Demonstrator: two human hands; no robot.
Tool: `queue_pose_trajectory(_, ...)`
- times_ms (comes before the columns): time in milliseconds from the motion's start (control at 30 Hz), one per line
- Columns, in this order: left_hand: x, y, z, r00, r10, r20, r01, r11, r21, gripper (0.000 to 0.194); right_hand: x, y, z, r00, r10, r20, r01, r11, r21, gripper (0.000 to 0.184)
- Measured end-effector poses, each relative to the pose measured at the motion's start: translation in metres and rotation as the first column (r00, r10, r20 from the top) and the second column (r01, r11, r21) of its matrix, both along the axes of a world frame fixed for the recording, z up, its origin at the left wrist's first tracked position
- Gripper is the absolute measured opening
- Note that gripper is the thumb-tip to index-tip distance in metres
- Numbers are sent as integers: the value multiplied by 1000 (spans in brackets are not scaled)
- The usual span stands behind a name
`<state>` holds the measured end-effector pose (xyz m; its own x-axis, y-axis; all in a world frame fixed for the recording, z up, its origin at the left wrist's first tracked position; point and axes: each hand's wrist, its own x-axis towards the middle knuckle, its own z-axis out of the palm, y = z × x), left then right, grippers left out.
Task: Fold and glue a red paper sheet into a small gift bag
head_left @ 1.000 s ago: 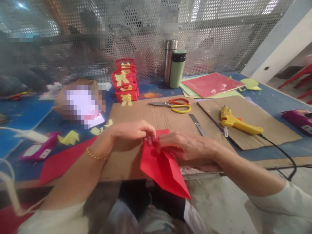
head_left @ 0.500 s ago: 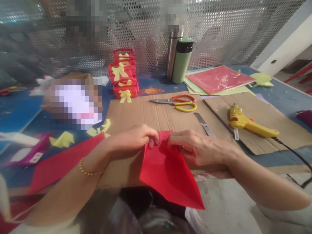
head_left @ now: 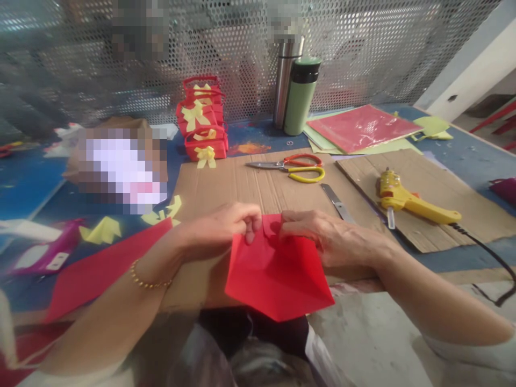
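Note:
A folded piece of red paper hangs over the table's front edge toward me, its far end pinched by both hands. My left hand, with a gold beaded bracelet on the wrist, has its fingers curled onto the paper's far left side. On the far right side, my right hand is closed on the same paper, some of its fingers hidden beneath. Under the hands lies a cardboard sheet. Beyond them rest scissors with one red and one yellow handle, and a metal blade.
A yellow glue gun with a black cord lies on cardboard at right. Small red boxes with yellow bows stand behind, near a green tumbler and a steel flask. Flat red paper and yellow scraps lie left.
The near end of the red paper has lifted and spread into a creased, wider shape; its low right corner has risen. Both hands stay at the far end, with little shift.

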<state>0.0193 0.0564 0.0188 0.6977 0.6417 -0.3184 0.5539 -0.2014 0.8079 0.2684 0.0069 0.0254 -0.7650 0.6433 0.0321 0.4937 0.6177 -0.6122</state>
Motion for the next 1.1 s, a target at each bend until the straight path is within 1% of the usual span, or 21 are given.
queue_pose_trajectory(67, 0, 1, 0, 1000, 2, 15, -1, 1000, -14, 29, 0, 1, 0, 1000, -5, -6, 5, 1000, -3, 21)
queue_pose_trajectory(200, 1, -3, 3, 997, -69, 47, 70, 997, -21, 37, 1, 4, -3, 999, 23, -38, -22, 1000, 3, 15)
queue_pose_trajectory(333, 1, -7, 4, 997, -32, 65, 36, 997, -63, 40, 2, 7, -7, 998, 47, -51, -45, 999, 26, 13)
queue_pose_trajectory(400, 1, -7, 3, 998, -26, 53, 29, 998, -57, 40, 2, 7, -9, 998, 39, -52, -37, 999, 32, 13)
queue_pose_trajectory(533, 1, -5, 1, 995, -68, 67, 69, 998, -13, 33, 1, 7, -9, 997, 36, -62, -35, 999, 6, 14)
queue_pose_trajectory(600, 2, -6, 0, 994, -58, 90, 59, 998, -14, 28, 0, 6, -6, 997, 19, -77, -19, 1000, -9, 19)
queue_pose_trajectory(667, 2, -8, -2, 994, -31, 109, 34, 999, -26, 25, 1, 5, -1, 996, -37, -79, 35, 999, -17, 26)
queue_pose_trajectory(767, 2, -9, -4, 994, 5, 108, 0, 999, -46, 26, 6, 6, 5, 992, -125, -32, 124, 992, -23, 25)
queue_pose_trajectory(800, 2, -9, -4, 995, 8, 99, -3, 999, -48, 27, 9, 7, 6, 992, -127, -4, 126, 991, -34, 22)
queue_pose_trajectory(900, 2, -7, -2, 997, -38, 68, 40, 999, -26, 28, 17, 11, 6, 996, -46, 76, 54, 992, -115, 17)
queue_pose_trajectory(967, 2, -6, 1, 995, -80, 51, 79, 997, 8, 27, 20, 13, 5, 995, -27, 92, 40, 990, -136, 22)
queue_pose_trajectory(1033, 2, -4, 3, 995, -93, 36, 92, 995, 44, 27, 20, 14, 6, 992, -78, 95, 89, 990, -111, 31)
queue_pose_trajectory(1100, 1, -3, 3, 994, -108, 7, 107, 992, 64, 32, 18, 14, 8, 987, -119, 111, 130, 987, -94, 31)
